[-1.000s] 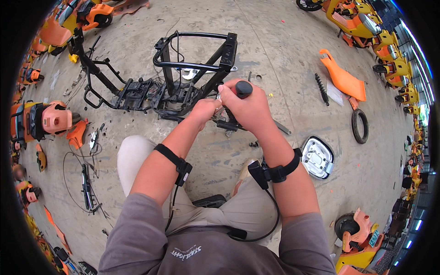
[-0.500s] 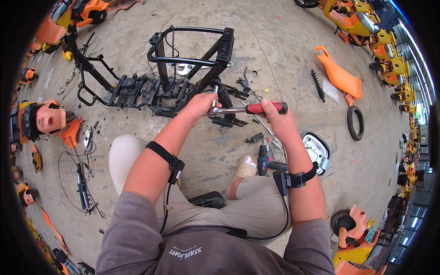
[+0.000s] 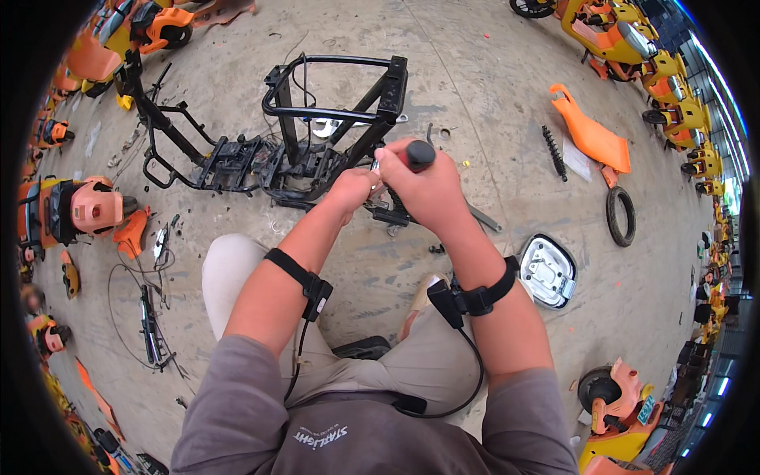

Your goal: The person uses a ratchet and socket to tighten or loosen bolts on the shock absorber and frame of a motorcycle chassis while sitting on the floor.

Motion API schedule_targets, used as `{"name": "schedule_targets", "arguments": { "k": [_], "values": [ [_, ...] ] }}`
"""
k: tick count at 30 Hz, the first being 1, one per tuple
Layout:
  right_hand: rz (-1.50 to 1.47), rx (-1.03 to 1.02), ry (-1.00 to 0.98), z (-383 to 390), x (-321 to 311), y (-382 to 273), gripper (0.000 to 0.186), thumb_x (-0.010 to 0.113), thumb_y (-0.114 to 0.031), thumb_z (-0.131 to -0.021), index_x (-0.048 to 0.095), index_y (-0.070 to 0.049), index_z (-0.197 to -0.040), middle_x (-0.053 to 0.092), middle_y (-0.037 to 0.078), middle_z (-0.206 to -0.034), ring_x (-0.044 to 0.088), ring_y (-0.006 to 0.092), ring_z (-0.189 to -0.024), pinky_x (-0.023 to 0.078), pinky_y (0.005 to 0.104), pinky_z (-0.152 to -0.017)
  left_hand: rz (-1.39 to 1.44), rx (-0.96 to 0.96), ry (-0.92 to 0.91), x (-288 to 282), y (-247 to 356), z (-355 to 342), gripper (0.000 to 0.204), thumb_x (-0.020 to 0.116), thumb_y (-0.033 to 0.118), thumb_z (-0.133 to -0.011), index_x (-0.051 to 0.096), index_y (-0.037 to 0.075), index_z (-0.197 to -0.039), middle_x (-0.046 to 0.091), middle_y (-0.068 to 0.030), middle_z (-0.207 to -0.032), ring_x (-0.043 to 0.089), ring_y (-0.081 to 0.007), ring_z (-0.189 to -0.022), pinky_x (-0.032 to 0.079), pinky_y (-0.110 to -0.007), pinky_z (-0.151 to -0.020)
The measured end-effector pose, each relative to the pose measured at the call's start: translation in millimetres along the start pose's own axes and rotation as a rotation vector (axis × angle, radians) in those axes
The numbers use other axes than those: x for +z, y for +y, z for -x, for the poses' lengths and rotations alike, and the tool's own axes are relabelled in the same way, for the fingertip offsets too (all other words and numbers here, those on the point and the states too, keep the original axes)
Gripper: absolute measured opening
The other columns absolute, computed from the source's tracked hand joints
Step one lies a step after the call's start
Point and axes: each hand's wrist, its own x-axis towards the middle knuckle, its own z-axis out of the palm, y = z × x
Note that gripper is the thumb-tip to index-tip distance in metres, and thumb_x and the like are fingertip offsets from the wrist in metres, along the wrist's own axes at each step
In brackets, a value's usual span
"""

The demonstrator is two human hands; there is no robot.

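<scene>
Near right end of bare black tubular frame (image 3: 290, 138), our right hand (image 3: 425, 186) wraps red-and-black tool handle (image 3: 419, 153); our left hand (image 3: 354, 191) curls alongside, hold unclear.

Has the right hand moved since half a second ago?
Yes: the right hand has swung left, closer to the frame.

Scooter workshop is indicated: bare black frame (image 3: 233, 162) set on stained concrete floor (image 3: 617, 340); loose tyre (image 3: 631, 215) and orange panel (image 3: 598, 139) strewn nearby; yellow scooters (image 3: 687, 119) parked in rows.
</scene>
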Motion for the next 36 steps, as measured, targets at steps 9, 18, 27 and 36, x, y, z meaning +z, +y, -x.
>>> {"name": "schedule_targets", "arguments": {
  "k": [9,18,27,36],
  "values": [
    [-0.065,0.089,0.028,9.3,-34.2,37.4,0.024,0.071,-0.028,-0.089,0.072,-0.004,-0.093,0.070,0.003,-0.078,0.060,0.0101,-0.070,0.050,0.0281,-0.068,-0.039,0.002,-0.042,-7.2,-2.6,-4.4,0.025,0.058,0.027,-0.096,0.067,0.005,-0.088,0.064,-0.0033,-0.082,0.053,-0.0128,-0.073,0.041,-0.029,-0.071],
    [0.025,0.305,0.012,29.9,-85.8,73.6,0.034,0.068,-0.035,-0.093,0.072,-0.002,-0.101,0.070,0.003,-0.086,0.060,0.0104,-0.080,0.049,0.0280,-0.075,-0.107,-0.047,-0.038,-3.1,-8.4,-10.4,0.025,0.056,0.030,-0.099,0.064,0.007,-0.093,0.065,-0.0016,-0.084,0.055,-0.0111,-0.075,0.042,-0.029,-0.076],
    [-0.015,0.089,0.047,19.6,-58.3,48.7,0.030,0.070,-0.031,-0.092,0.072,-0.003,-0.100,0.072,0.004,-0.084,0.064,0.0113,-0.081,0.051,0.0291,-0.077,-0.119,-0.091,-0.050,-6.7,-2.8,-2.9,0.028,0.054,0.032,-0.100,0.067,0.007,-0.095,0.067,-0.0018,-0.088,0.056,-0.0101,-0.075,0.043,-0.028,-0.074],
    [-0.065,0.023,-0.065,-0.1,-11.7,13.6,0.023,0.074,-0.023,-0.087,0.071,-0.002,-0.097,0.069,0.003,-0.084,0.062,0.0092,-0.076,0.051,0.0263,-0.070,-0.083,-0.068,-0.045,-1.0,-4.2,-5.5,0.033,0.055,0.032,-0.101,0.067,0.001,-0.104,0.067,-0.0074,-0.092,0.057,-0.0149,-0.082,0.044,-0.035,-0.077]
  ]
}}
